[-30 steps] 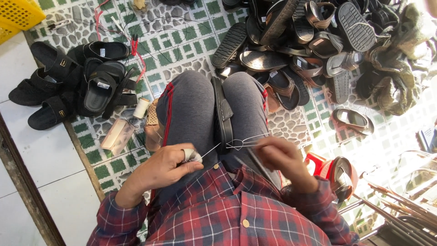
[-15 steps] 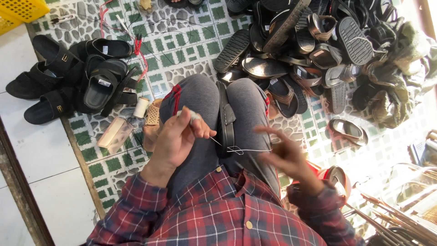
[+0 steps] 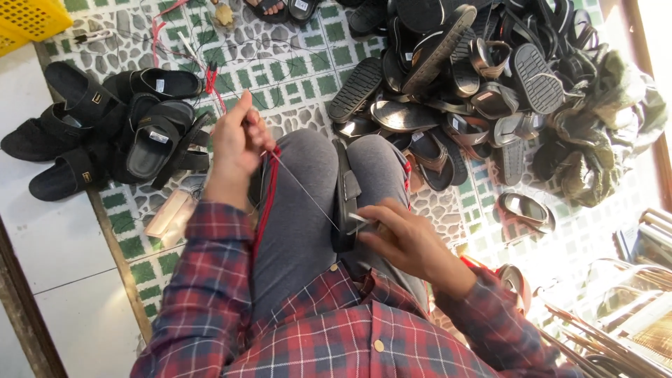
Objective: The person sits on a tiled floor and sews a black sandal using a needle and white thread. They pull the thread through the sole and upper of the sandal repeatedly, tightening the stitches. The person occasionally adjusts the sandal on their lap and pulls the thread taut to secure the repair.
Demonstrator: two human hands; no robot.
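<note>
- The floor, tiled in green and grey pebble pattern, carries a big pile of dark sandals ahead of the person's right knee and a smaller group of black sandals off the left knee.
- A yellow crate sits at the far left corner.
- The dark sandal strap, the piece being sewn, lies upright between the grey-trousered knees, pinned there.
- The left hand is raised away from the lap, fingers closed in a pinch on the end of the thread, which runs taut and slanted down to the strap.
- The right hand rests against the strap's near end, fingers curled round it and steadying the stitch point; whether it also holds a tool I cannot tell.
- Risk, as I judge it: the taut pull could snap the thread or tear it out of the strap, or tug the strap loose from between the knees if the right hand's grip slackens.
- Against half a second ago, the left hand has travelled farther out and up, so the thread is longer and straighter; the right hand has closed onto the strap.
</note>
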